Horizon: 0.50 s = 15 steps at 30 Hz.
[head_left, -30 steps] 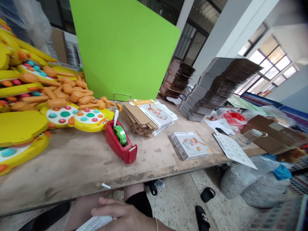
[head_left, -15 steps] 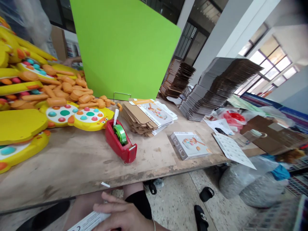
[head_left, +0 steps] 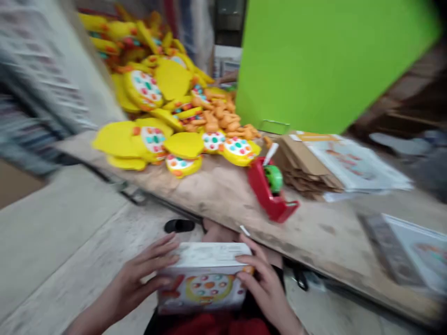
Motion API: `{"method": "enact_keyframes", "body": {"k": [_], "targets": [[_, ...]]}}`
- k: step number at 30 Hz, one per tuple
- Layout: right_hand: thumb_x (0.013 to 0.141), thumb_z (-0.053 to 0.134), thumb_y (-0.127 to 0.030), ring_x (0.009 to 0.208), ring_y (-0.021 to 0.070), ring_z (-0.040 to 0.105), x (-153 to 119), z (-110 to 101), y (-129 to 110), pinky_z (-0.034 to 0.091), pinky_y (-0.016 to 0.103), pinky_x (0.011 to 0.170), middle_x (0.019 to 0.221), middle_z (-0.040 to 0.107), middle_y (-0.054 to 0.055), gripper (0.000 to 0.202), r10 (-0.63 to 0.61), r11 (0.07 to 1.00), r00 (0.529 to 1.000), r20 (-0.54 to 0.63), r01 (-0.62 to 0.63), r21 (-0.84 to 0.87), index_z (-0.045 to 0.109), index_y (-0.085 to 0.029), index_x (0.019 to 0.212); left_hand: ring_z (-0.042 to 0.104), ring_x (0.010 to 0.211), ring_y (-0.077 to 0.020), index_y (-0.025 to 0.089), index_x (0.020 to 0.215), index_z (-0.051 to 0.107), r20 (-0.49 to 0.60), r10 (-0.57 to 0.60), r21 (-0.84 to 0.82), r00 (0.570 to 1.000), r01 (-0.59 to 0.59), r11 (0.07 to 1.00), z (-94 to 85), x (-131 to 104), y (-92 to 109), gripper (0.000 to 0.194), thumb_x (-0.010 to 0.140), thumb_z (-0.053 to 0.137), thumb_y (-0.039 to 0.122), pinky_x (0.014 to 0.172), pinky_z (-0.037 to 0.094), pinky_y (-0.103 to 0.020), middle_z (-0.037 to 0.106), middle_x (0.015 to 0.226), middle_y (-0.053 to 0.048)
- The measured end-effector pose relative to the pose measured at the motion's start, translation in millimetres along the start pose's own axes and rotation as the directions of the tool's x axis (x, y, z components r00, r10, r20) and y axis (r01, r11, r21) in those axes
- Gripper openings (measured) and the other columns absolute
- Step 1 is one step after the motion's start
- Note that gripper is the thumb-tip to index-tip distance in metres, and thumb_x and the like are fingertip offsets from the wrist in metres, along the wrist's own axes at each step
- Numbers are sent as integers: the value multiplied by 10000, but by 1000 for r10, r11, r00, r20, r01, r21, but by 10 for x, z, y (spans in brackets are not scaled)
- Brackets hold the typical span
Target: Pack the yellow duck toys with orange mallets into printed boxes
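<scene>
Since a second ago we've swung left and raised the toy box [head_left: 204,279] into view: it sits in our lap below the surface [head_left: 223,195] edge, long axis left-right, left hand [head_left: 139,279] and right hand [head_left: 265,286] fingers grasping opposite ends, equally near.

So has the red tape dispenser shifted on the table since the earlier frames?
No. The red tape dispenser sits just in front of the yellow toy and left of the flat carton stack, as before; only the camera swung.
</scene>
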State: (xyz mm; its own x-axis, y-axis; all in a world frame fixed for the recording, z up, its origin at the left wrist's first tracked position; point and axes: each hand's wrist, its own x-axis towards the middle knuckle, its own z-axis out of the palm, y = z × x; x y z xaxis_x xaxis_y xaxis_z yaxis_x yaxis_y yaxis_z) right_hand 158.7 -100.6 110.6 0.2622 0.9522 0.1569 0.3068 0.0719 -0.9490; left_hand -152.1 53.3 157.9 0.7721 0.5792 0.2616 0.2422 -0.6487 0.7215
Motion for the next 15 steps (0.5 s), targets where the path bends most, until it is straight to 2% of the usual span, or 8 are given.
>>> {"method": "enact_keyframes", "body": {"k": [2,3,4,7,10,15], "targets": [[921,665,-292,1383,259,524,-46,-18,148,465,412,1113,1531,507,112,207,-21,999,1000,-9,21,-33,736,-307,1115,544,1373,-288,345,1428,547,-62,-151,-124,987,142,982,59,-29,87,560,907,750,322,1114,490,-412,598,1470,-70],[918,664,-279,1382,264,526,-69,-33,227,478,409,1105,1528,511,114,218,-34,999,999,-13,33,-38,731,-305,1124,551,1367,-286,322,1395,568,-117,-163,-188,980,139,972,95,-11,113,540,894,768,336,1113,486,-411,585,1481,-90],[912,668,-268,1375,273,535,-93,-52,303,504,404,1081,1533,506,116,229,-39,999,999,-5,39,-38,726,-304,1131,543,1374,-285,304,1343,600,-126,-164,-232,978,132,964,130,15,134,481,894,770,330,1120,475,-418,576,1489,-101],[897,681,-245,1324,309,583,-155,-111,475,622,358,890,1593,420,130,279,-11,1000,1000,23,11,2,701,-296,1171,533,1381,-279,282,1255,628,-123,-141,-326,982,94,941,205,77,182,391,893,774,298,1137,444,-424,574,1485,-111],[896,689,-277,1306,326,596,-186,-87,526,648,304,733,1610,380,142,273,30,998,999,-13,-30,64,678,-268,1169,538,1372,-283,265,1230,615,-132,-155,-402,979,90,911,254,93,215,390,881,788,276,1128,440,-422,584,1467,-124],[953,612,-365,1413,315,485,-171,71,455,626,328,856,1580,443,124,219,49,996,985,-167,-36,78,647,-242,1132,553,1354,-285,243,1111,596,-230,-171,-494,958,37,869,364,124,219,378,825,842,236,1100,452,-408,583,1456,-133]]}}
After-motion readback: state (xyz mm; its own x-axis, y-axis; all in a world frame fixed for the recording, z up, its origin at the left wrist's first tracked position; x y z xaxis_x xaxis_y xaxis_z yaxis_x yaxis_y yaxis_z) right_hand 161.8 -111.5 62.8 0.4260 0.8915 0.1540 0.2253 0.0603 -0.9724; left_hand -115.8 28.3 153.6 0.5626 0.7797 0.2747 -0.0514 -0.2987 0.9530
